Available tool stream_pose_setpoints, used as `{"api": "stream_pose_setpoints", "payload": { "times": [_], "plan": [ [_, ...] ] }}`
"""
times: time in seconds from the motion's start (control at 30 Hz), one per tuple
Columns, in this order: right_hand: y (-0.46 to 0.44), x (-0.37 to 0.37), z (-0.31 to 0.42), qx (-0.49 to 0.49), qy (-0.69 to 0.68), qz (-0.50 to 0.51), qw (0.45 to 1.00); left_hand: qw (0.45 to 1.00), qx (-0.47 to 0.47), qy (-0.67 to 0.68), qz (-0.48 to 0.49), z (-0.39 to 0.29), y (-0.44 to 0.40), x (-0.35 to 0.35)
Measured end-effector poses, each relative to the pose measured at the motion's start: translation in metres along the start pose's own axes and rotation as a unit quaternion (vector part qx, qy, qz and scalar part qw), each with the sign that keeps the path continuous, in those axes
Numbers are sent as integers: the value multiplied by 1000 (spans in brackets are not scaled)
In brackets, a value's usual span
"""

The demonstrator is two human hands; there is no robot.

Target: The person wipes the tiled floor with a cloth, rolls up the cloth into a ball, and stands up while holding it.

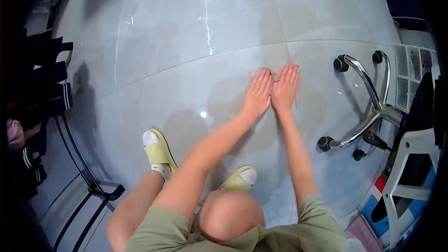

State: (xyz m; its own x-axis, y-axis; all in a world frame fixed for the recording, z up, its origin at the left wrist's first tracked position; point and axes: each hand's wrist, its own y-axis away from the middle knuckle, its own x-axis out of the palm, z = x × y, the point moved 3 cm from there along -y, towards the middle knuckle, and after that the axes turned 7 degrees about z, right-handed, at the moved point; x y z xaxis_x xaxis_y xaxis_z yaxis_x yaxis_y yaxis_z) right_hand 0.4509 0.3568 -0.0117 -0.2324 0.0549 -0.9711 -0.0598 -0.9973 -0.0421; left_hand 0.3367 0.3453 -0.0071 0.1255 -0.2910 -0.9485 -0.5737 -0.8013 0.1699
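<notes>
My left hand [257,94] and my right hand [284,88] are stretched out ahead of me, side by side, palms down over the glossy grey tiled floor [186,88]. Their fingers are straight and lie flat, with the thumbs close to each other. Around the fingertips is a blurred pinkish patch; whether it is a reflection or a thing under the hands, I cannot tell. Nothing is visibly gripped. Below them, my feet wear yellow-green slippers [161,149] over white socks.
On the right stands a chrome chair base [373,112] with black casters. Behind it are clear plastic drawers [410,74] and a white plastic frame [406,172]. A black metal rack [79,158] with dark clothes [42,84] runs along the left.
</notes>
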Motion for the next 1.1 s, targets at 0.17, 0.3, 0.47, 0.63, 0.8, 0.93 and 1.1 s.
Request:
{"api": "stream_pose_setpoints", "payload": {
  "times": [0.17,0.3,0.47,0.63,0.8,0.93,1.1],
  "plan": [
    [-59,-2,8,-86,-35,48,995,996,-47,43,-57,21,-28,-9],
    [-85,15,48,-178,-37,92,979,981,-150,110,-60,54,-10,-12],
    [-92,46,151,-297,-108,134,939,953,-287,82,-48,113,51,-22],
    [-83,54,225,-371,-140,118,910,936,-334,72,-87,150,96,-32],
    [-77,56,219,-330,-127,147,924,935,-342,45,-86,145,96,-26],
    [-50,54,175,-208,-76,159,962,960,-269,56,-55,120,88,-16],
    [-22,32,133,-138,-77,119,980,988,-118,93,-33,98,80,-16]
  ]
}}
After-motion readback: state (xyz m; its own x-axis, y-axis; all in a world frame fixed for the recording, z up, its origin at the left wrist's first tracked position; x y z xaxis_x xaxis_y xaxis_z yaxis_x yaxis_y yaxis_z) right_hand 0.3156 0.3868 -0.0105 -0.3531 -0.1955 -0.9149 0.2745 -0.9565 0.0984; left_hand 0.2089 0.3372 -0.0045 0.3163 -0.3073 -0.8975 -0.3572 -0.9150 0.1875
